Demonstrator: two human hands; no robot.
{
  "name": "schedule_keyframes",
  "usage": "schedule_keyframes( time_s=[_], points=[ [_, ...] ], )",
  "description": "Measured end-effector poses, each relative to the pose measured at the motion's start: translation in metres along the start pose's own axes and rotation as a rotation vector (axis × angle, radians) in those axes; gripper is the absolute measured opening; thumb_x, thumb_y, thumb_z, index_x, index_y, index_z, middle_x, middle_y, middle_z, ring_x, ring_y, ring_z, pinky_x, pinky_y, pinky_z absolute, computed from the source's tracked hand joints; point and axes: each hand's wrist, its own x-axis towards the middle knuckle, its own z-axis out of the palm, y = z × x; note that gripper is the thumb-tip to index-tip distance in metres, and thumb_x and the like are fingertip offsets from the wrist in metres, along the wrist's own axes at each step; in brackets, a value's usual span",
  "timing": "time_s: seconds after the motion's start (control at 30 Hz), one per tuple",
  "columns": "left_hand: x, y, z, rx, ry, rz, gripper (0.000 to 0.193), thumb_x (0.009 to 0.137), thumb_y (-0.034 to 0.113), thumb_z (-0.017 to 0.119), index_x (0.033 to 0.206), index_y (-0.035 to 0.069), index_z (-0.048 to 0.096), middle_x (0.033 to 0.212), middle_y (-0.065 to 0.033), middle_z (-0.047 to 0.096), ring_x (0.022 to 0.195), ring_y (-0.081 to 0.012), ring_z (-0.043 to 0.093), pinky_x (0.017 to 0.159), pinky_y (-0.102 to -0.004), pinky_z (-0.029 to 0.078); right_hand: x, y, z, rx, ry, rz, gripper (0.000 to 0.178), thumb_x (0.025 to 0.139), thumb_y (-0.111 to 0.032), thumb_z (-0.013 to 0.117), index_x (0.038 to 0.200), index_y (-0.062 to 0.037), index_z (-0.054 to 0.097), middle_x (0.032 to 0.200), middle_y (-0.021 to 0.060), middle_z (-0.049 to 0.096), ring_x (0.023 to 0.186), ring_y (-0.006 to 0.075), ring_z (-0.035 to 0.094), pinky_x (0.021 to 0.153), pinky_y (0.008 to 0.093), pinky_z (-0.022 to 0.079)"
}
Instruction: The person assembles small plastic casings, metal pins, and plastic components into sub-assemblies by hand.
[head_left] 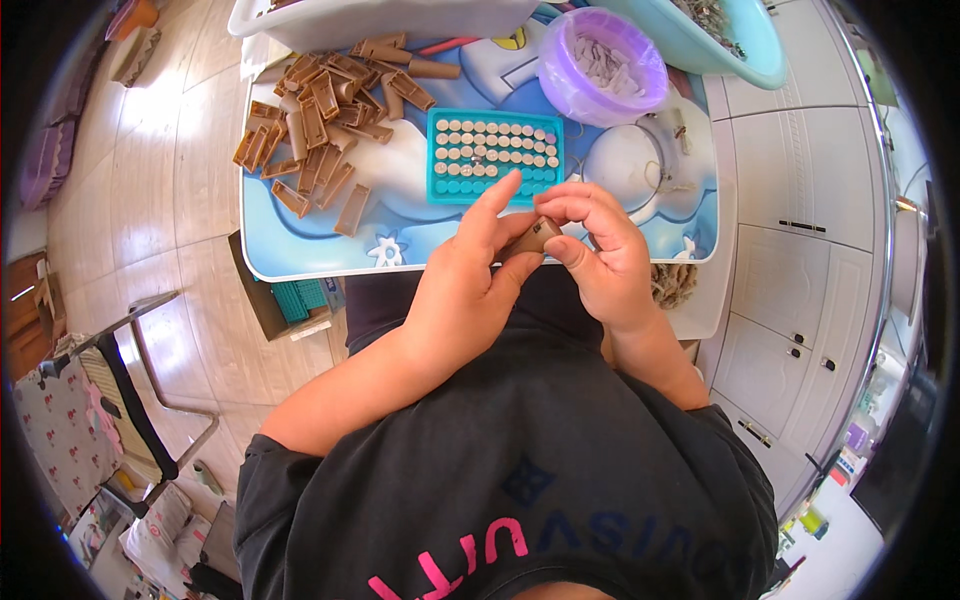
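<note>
Near the table's front edge, my left hand (465,250) is closed round a brown plastic casing (536,236), a short hollow-looking piece with a small dark slot at its end. My right hand (605,250) is closed at the other end of that casing, thumb and forefinger against it; whether a small part sits between them I cannot make out. Just beyond my hands lies a teal tray (432,160) with rows of small round cream pieces and a small shiny metal part on top. Its nearest rows show bare teal sockets. Left of the tray is a heap of similar brown casings (322,105).
A purple bin (560,95) with a clear liner holds grey pieces at the back right. Beyond it is a turquoise basin (765,65); a white tub (390,25) stands at the back. Thin wire (660,170) lies on the blue patterned table (300,245). White cabinets (790,190) stand at the right.
</note>
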Motion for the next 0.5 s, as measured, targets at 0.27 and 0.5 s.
schedule_keyframes(
  time_s=[0.27, 0.5],
  points=[
    [-0.001, -0.002, -0.007, -0.056, 0.014, -0.115, 0.026, 0.083, 0.003, 0.064, 0.109, 0.000, 0.058, 0.093, -0.0130, 0.064, 0.081, -0.0218, 0.062, 0.072, -0.0293, 0.049, -0.013, 0.007, 0.007, 0.193, 0.111, 0.057, 0.028, 0.088, -0.021, 0.063, 0.105, 0.0006, 0.057, 0.094, 0.0058, 0.059, 0.083, 0.0119, 0.053, 0.075, 0.0246, 0.044],
    [0.004, 0.004, -0.010, 0.254, 0.026, 0.289, 0.025, 0.082, 0.001, 0.062, 0.107, -0.001, 0.057, 0.087, -0.0140, 0.060, 0.077, -0.0314, 0.058, 0.067, -0.0351, 0.047, -0.013, -0.004, 0.009, 0.190, 0.102, 0.069, 0.024, 0.093, -0.021, 0.056, 0.106, -0.0003, 0.055, 0.086, 0.0026, 0.056, 0.076, 0.0093, 0.048, 0.073, 0.0216, 0.041]
  ],
)
